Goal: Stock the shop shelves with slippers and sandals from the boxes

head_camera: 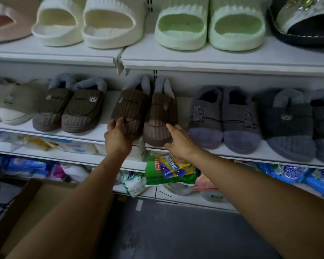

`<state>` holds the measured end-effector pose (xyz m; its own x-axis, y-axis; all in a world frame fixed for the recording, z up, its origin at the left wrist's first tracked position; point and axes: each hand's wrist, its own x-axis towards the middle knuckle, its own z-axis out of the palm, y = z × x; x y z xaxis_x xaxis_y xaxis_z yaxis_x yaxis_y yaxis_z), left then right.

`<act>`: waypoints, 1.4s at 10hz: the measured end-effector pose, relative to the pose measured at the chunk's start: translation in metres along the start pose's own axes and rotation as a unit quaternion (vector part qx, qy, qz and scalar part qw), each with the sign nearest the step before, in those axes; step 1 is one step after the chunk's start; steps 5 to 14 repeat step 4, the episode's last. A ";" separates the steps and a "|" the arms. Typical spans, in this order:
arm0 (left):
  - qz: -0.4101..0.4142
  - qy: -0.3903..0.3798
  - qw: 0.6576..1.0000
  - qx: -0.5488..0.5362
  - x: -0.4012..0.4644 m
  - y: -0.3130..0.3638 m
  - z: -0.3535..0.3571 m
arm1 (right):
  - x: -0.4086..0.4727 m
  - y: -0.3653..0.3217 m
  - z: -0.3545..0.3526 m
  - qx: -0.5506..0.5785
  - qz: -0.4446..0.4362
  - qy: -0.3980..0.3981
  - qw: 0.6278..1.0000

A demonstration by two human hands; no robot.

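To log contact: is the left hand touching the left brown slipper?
Touching. In the head view, left hand lies on the toe of the left brown slipper, fingers curled over it.

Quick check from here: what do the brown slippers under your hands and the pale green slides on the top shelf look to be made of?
Brown slippers: likely corduroy-type fabric, matte, judging by the lengthwise ribs; grey collar looks like plush fleece. Pale green slides: probably moulded foam or soft rubber, one smooth piece with ridged straps and no seams, faint sheen.
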<state>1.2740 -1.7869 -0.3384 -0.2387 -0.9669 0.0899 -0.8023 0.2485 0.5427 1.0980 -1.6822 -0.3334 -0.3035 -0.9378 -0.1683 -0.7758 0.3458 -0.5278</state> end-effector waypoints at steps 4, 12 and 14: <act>0.068 0.030 0.997 0.001 -0.031 0.016 -0.014 | -0.025 0.000 -0.021 -0.022 -0.039 0.089 0.995; 0.068 0.030 0.997 0.001 -0.031 0.016 -0.014 | -0.025 0.000 -0.021 -0.022 -0.039 0.089 0.995; 0.068 0.030 0.997 0.001 -0.031 0.016 -0.014 | -0.025 0.000 -0.021 -0.022 -0.039 0.089 0.995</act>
